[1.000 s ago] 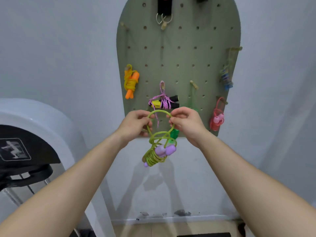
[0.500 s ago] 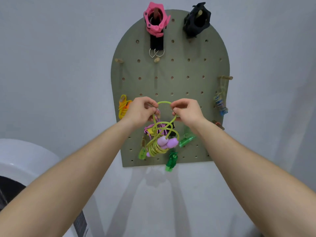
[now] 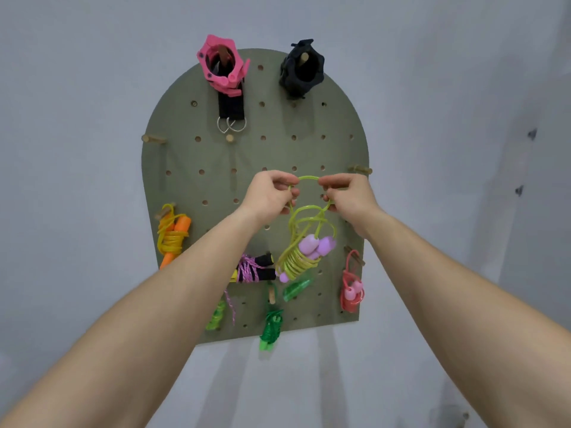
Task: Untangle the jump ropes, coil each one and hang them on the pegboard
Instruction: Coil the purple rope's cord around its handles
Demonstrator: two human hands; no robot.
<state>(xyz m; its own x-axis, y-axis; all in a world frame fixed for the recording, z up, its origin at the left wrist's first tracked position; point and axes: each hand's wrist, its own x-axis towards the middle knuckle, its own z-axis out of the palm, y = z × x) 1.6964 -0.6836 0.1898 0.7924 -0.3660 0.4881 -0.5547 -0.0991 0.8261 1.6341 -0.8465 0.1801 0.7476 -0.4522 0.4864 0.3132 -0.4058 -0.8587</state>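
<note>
Grey wall fills the view, and against it both forearms reach up and forward. At their ends the left grip [image 3: 272, 193] and the right grip [image 3: 349, 196] each pinch the lime rope [image 3: 301, 251] by its top loop [image 3: 309, 178], thumb and fingers pressed on the cord, holding the loop stretched open between them. Below hangs the bundle: tight coils wound round two lilac handles, with a few slack turns above; whether it brushes the pegboard [image 3: 185, 156] I cannot tell. Coiling looks finished, so the step in hand is, I judge, the hanging. That calls for lifting the open loop over a bare peg [image 3: 229, 138], such as the one up and left of the left grip, and letting it seat before release. Behind, the pegboard already carries an orange rope [image 3: 173, 239], a pink rope [image 3: 253, 268], a red rope [image 3: 352, 291] and a green rope [image 3: 272, 330].
</note>
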